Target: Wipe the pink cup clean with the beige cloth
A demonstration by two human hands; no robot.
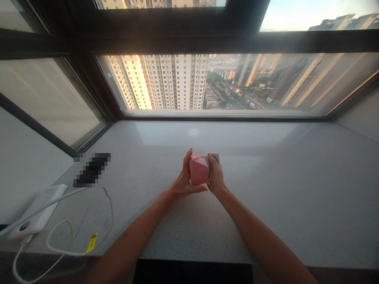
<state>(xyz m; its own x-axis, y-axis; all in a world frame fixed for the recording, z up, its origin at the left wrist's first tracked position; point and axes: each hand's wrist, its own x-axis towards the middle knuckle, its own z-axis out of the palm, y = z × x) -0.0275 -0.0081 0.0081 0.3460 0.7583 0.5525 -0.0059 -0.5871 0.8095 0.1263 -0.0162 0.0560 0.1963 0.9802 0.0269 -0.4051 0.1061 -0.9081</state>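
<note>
Two bare hands, the left hand [184,178] and the right hand [216,174], we see clamped from either side on one matte pink blocky object [199,170], its long axis lying across between them, its grey end [214,157] nearer the right hand.

Left of the hands [186,184] — power bank [37,211] and cable [69,253] obstruct.

We see a white power bank [37,211] near the front left corner of the speckled stone windowsill [266,221], its white cable [59,252] looping along the front edge and carrying a yellow tag [91,243]. Just beyond lies a dark object [92,169], too pixelated to tell. Through the window [254,85] along the back edge, we look out on high-rise towers [174,81].
</note>
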